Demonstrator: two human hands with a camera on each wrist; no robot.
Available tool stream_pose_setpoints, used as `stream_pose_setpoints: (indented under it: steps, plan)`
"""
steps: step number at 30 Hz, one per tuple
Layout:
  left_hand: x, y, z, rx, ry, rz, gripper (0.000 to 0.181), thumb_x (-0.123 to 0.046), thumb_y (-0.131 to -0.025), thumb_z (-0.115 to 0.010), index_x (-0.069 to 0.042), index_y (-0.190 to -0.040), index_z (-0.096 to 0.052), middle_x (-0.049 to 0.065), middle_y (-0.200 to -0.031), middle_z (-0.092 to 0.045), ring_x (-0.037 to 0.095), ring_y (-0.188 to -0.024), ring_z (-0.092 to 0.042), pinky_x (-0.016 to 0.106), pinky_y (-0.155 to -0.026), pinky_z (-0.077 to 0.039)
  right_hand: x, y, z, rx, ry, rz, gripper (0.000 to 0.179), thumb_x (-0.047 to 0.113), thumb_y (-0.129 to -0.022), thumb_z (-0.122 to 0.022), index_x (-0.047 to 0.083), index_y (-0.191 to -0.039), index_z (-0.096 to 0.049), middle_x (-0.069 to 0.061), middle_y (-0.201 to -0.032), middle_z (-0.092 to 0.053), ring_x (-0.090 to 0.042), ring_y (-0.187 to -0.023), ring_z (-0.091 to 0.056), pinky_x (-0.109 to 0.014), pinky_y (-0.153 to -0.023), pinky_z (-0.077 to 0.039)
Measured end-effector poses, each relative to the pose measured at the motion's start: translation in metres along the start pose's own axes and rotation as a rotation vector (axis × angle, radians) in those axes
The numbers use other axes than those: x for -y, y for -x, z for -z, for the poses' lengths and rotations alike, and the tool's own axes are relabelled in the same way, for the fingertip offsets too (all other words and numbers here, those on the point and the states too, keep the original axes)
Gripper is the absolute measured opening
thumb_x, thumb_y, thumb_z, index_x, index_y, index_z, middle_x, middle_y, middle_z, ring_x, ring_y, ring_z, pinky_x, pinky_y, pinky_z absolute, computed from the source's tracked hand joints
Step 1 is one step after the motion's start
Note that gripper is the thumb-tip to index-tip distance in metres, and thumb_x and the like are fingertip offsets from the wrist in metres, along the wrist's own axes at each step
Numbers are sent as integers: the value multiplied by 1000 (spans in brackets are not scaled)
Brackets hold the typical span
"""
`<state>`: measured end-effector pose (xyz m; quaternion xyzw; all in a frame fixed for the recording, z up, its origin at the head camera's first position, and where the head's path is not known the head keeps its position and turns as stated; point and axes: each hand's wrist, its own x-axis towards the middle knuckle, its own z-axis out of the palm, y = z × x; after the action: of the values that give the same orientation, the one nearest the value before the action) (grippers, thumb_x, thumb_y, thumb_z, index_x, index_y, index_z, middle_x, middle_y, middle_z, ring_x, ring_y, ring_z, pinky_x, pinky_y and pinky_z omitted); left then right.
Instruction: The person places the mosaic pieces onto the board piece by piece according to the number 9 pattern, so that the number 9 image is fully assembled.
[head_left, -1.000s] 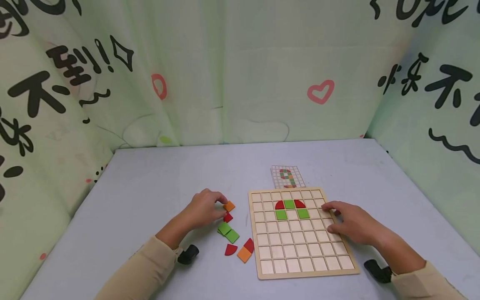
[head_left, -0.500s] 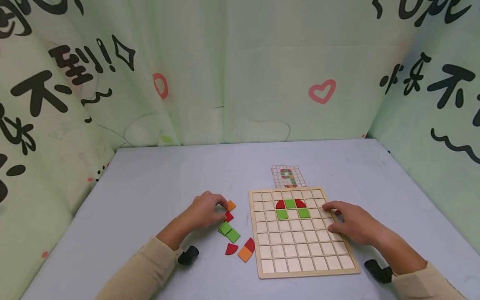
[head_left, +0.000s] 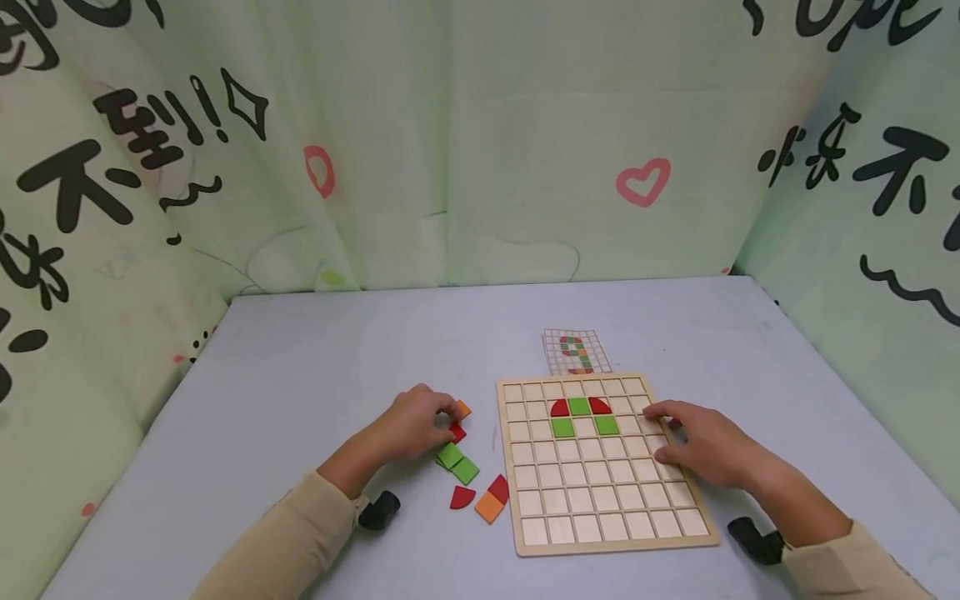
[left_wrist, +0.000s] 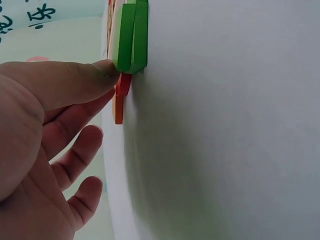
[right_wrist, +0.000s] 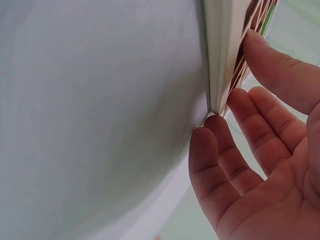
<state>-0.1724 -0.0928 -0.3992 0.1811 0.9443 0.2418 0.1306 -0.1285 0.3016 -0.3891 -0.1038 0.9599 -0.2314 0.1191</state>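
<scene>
In the head view my left hand [head_left: 414,422] is at a cluster of small flat tiles. Its thumb and index fingertips sit apart beside a red tile [head_left: 457,432] and overlap an orange tile [head_left: 464,408]. Green square tiles [head_left: 457,463] lie just nearer to me; the left wrist view shows the thumb tip right by a green tile [left_wrist: 126,37]. My right hand [head_left: 708,442] rests on the right edge of a wooden grid board [head_left: 615,550], thumb and index on top, other fingers along its side. Set in the board are green squares [head_left: 578,406] and red quarter-rounds [head_left: 600,406].
Left of the board's lower part lie a red quarter-round [head_left: 462,497], another red one [head_left: 498,487] and an orange square [head_left: 490,508]. Beyond the board is a gridded pattern card [head_left: 555,342] with a coloured figure. A printed curtain [head_left: 480,150] surrounds the white table [head_left: 360,342].
My left hand has shifted slightly right and toward me, covering more of the orange tile. My right hand stays on the board's edge.
</scene>
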Motion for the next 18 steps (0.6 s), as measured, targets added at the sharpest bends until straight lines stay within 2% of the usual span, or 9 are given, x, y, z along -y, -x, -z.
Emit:
stream_pose_setpoints:
  steps: [8,15,18]
  plan:
    - [1,1,0,14,-5,-15,17,-7,-87,-77,-17,-100,-74,-5,-98,-64,18,-101,-50,29,-78,-51,0,0,0,1,0,0,57,20,-86,-78,2,-134,-55,-20,-128,-59,-40,-112,-54,-58,-90,-44]
    - [2,1,3,24,-15,-44,14,-9,-86,-79,-17,-96,-75,-8,-91,-65,17,-97,-50,33,-80,-48,0,0,0,4,13,-4,56,20,-86,-78,2,-134,-56,-21,-128,-58,-40,-112,-54,-58,-89,-45]
    - [3,0,2,21,-17,-32,13,-9,-87,-78,-17,-95,-74,-8,-90,-64,17,-97,-50,32,-79,-49,0,0,0,3,13,0,56,20,-86,-78,2,-134,-56,-20,-128,-58,-40,-112,-54,-58,-89,-45]
